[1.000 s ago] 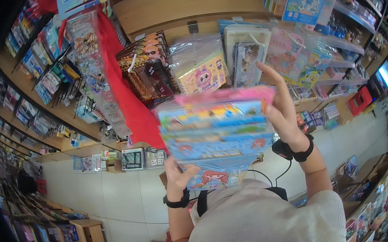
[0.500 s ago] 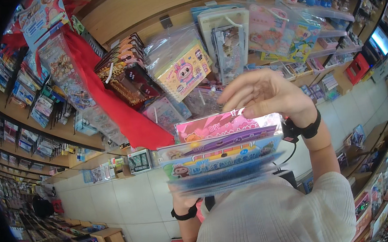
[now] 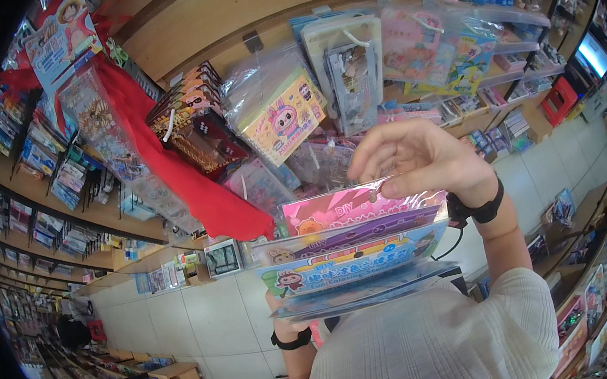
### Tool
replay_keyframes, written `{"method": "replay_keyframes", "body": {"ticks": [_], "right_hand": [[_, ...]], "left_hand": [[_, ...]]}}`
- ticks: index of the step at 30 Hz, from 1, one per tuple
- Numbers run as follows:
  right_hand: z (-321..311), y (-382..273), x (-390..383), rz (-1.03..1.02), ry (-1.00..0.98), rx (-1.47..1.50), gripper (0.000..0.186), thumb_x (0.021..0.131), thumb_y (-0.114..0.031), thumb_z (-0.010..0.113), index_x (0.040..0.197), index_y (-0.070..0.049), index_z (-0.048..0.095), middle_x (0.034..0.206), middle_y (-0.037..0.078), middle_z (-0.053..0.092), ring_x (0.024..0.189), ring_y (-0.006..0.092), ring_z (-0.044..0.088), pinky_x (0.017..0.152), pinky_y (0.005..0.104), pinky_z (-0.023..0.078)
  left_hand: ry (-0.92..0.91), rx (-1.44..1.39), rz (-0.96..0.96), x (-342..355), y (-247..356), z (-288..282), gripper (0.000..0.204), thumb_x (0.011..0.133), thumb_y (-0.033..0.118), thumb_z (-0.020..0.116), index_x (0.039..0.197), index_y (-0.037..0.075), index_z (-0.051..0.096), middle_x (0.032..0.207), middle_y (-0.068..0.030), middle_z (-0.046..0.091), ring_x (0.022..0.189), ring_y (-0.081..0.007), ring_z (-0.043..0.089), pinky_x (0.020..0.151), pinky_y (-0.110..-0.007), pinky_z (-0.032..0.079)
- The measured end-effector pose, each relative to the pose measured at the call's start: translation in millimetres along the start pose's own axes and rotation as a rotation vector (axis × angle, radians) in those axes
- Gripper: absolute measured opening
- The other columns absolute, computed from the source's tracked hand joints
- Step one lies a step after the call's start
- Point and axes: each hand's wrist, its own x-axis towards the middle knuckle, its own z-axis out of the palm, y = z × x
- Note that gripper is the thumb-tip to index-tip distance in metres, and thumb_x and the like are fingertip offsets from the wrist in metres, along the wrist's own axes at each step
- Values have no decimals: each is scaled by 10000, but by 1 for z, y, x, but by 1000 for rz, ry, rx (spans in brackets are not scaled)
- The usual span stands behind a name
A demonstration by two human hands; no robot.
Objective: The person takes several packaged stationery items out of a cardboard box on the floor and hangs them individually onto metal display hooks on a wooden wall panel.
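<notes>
Stack of colourful packets [image 3: 355, 254] held up before hanging display packs [image 3: 288, 117]. Right hand [image 3: 419, 159] pinched on top edge of pink packet [image 3: 354, 210]; left hand [image 3: 287, 317] underneath, mostly hidden, grip cannot be told. Step judged: packets being leafed through. Next move calls for top packet to be lifted off cleanly, stack kept level.

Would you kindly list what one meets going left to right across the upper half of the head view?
Red cloth → yellow packet with a pink rabbit figure → grey packet → right hand → red box.
</notes>
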Motion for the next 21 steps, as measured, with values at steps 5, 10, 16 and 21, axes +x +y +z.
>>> {"method": "replay_keyframes", "body": {"ticks": [5, 10, 16, 21], "right_hand": [[-2, 5, -3, 51, 69, -5, 350, 723, 23, 604, 1064, 34, 526, 878, 64, 607, 821, 93, 566, 754, 222, 441], [0, -2, -4, 45, 113, -46, 442, 698, 46, 614, 1124, 4, 505, 761, 39, 590, 742, 75, 557, 705, 207, 449], [0, -4, -11, 25, 199, -76, 779, 661, 64, 669, 1334, -32, 288, 692, 23, 570, 683, 75, 561, 676, 209, 460], [6, -13, -13, -7, 305, -138, 778, 644, 94, 670, 1320, -9, 299, 689, 37, 577, 683, 84, 574, 658, 205, 477]], "left_hand": [[-28, 30, -11, 10, 10, 6, 370, 598, 249, 658, 867, -2, 618, 893, -132, 617, 821, -262, 581, 749, -349, 440], [-26, 46, 4, 15, 13, 9, 283, 609, 158, 654, 840, -5, 643, 886, -124, 637, 801, -251, 602, 736, -332, 452], [-42, -14, -99, 16, 19, 19, 339, 603, 174, 655, 876, -24, 625, 870, -129, 637, 801, -231, 602, 741, -324, 454], [-12, -130, -141, 14, 11, 17, 364, 584, 162, 667, 873, -50, 605, 860, -124, 630, 816, -202, 591, 741, -308, 452]]}}
